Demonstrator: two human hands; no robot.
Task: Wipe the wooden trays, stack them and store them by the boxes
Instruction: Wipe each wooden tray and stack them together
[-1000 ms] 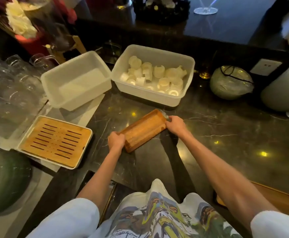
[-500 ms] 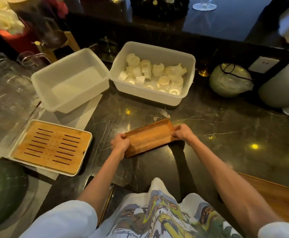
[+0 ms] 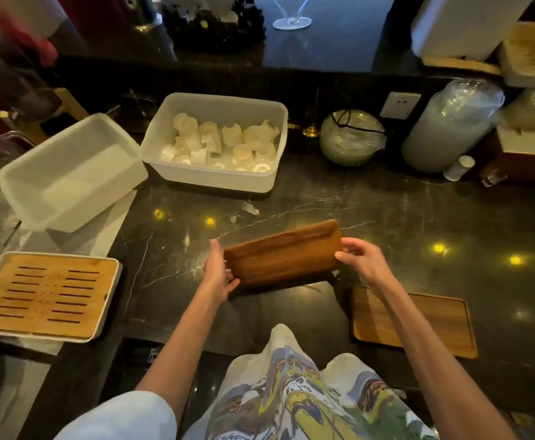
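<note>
The left hand [image 3: 217, 274] and right hand [image 3: 360, 260] pinch the ends of a long, dark brown wooden tray [image 3: 283, 254], tilted between them.

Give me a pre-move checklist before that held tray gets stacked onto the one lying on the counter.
1. Both ends held: left hand and right hand each grip one end of the dark wooden tray. Ok.
2. Tray clear of the counter: it seems lifted and tilted. Ok.
3. Landing spot free: the flat tray under the right forearm has nothing on it. Ok.
4. Held tray wiped: no cloth in view, surface dryness unclear. Cannot tell.
5. Space by the boxes: bare counter in front of the white box of cups. Ok.
6. Slatted tray out of the path, far left. Ok.
</note>
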